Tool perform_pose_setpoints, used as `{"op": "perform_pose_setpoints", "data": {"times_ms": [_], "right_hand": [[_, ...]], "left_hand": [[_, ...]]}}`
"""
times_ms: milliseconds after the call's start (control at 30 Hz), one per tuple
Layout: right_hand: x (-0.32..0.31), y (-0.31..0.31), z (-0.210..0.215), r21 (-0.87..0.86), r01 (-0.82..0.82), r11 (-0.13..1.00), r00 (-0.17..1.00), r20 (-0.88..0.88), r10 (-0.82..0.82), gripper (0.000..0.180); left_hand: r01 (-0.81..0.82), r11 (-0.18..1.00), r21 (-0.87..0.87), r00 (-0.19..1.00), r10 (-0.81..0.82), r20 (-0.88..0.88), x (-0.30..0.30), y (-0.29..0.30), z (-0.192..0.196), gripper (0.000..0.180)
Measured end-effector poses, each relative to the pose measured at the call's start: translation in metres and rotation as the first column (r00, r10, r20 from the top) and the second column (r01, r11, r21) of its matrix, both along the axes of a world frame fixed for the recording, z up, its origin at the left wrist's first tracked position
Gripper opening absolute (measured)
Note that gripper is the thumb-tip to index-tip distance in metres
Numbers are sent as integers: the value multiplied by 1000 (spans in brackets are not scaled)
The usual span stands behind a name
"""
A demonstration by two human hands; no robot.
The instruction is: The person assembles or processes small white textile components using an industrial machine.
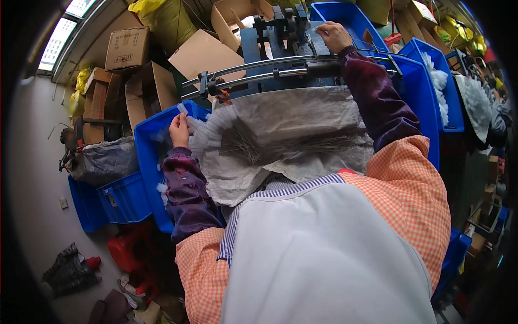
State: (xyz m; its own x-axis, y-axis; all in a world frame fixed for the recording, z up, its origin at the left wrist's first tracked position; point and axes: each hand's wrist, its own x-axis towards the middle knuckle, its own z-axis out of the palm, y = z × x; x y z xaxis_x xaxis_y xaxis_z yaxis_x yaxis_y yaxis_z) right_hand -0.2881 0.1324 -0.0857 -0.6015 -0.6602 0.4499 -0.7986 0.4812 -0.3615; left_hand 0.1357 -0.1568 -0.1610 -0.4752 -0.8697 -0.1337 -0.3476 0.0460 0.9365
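Two hands work well apart here. The left hand (179, 129) is low at the left, over the rim of a blue bin (144, 156), its grip pinched on a bunch of white pieces (208, 132) that fan out to the right of it, onto the grey sack (302, 124) spread across the person's lap. Thin wires (243, 146) lie in a loose heap on that sack, just beside the fan. More white pieces lie down in the bin below the forearm.

The right hand (334, 35) reaches far forward to the blue machine (278, 32) at the top, fingers curled down on its upper face; whether the grip has anything in it cannot be told. Two metal bars (259, 70) run across in front of the machine, between it and the sack.

To the right stand more blue bins (418, 92), one holding white pieces (438, 81). Cardboard boxes (127, 48) are stacked at the upper left, and a yellow bag (162, 16) sits behind them. A red stool (127, 251) stands on the floor at the lower left.
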Motion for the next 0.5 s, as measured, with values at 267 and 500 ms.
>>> {"op": "perform_pose_setpoints", "data": {"times_ms": [267,500], "right_hand": [[-9,-14,-17,148,75,986,989,-139,-54,16],[-12,-18,-21,151,46,988,983,-185,-17,15]], "left_hand": [[232,962,145,961,-203,-187,-4,55,63,16],[262,958,-118,944,-280,-174,-6,58,80,18]]}}
